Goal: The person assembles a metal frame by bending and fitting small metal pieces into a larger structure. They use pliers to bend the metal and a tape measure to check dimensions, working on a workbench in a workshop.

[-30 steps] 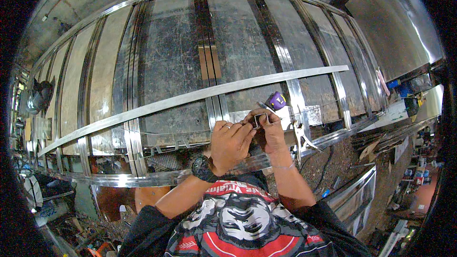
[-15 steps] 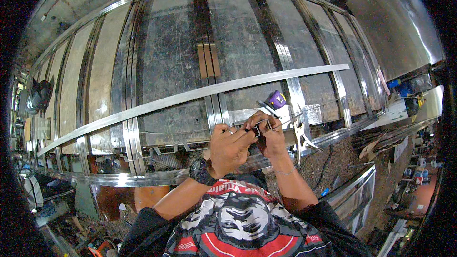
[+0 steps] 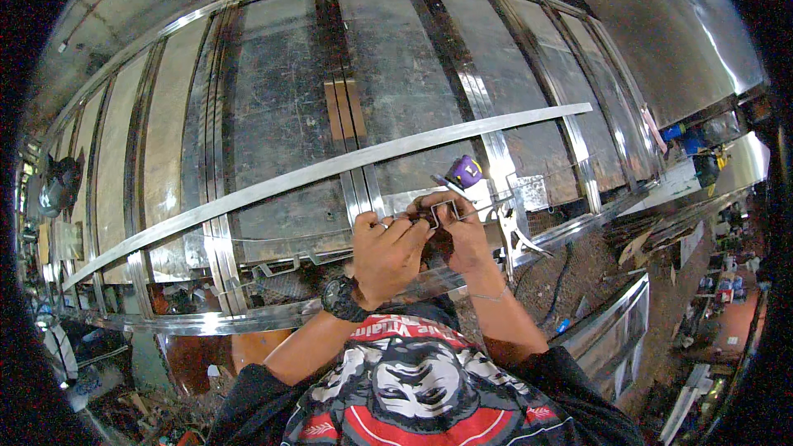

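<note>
Both hands are closed on a thin bent metal rod [image 3: 448, 206] with squared, U-shaped kinks. My left hand [image 3: 388, 249], wearing a ring and a black wristwatch, is wrapped round it, knuckles up. Next to it, my right hand [image 3: 467, 239] grips the rod at a square bend, the thumb side facing the left hand. More kinks of what looks like the same rod [image 3: 285, 267] show left of my left hand. Just beyond my right hand sits a purple and black tape measure [image 3: 466, 171]. Silver locking pliers [image 3: 514, 231] are at the frame's near edge, right of my right hand.
Under my hands lies a large shiny metal frame [image 3: 216, 235] with several crossbars over dark sheets. A long flat metal bar [image 3: 330, 163] crosses it diagonally. A dark cap-like object [image 3: 62, 186] is at far left. A metal-edged panel [image 3: 615, 326] leans at lower right.
My hands stay closed on the bent rod and shift only slightly. The whole scene has moved a little leftward in view.
</note>
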`<control>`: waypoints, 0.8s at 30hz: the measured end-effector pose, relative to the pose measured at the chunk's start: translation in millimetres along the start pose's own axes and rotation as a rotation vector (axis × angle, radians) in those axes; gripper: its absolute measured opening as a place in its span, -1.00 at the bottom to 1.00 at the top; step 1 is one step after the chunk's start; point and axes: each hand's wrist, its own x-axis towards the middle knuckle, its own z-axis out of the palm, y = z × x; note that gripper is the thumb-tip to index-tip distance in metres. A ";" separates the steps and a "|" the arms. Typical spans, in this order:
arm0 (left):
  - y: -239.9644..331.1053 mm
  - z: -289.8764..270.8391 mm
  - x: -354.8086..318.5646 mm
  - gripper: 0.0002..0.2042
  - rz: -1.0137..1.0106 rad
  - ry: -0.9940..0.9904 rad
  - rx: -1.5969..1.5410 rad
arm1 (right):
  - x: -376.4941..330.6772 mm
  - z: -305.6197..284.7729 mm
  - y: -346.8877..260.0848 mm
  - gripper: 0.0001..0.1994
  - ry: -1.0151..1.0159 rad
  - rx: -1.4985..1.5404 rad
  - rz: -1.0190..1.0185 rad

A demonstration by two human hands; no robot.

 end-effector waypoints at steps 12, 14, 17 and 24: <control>3.0 -1.6 2.3 -0.81 -0.009 -0.057 -0.025 | -1.7 5.7 8.5 -0.66 -0.005 0.077 -0.030; 4.1 -1.5 1.7 -0.80 -0.012 -0.063 -0.018 | -1.1 4.9 11.5 -0.64 0.000 0.074 -0.037; 3.4 2.5 -2.8 -0.76 -0.007 -0.055 0.016 | 0.0 5.5 14.1 -0.62 -0.006 0.072 -0.062; -1.7 2.5 -7.1 -0.67 0.024 -0.048 -0.016 | 1.0 2.5 12.4 -0.65 -0.044 0.019 -0.101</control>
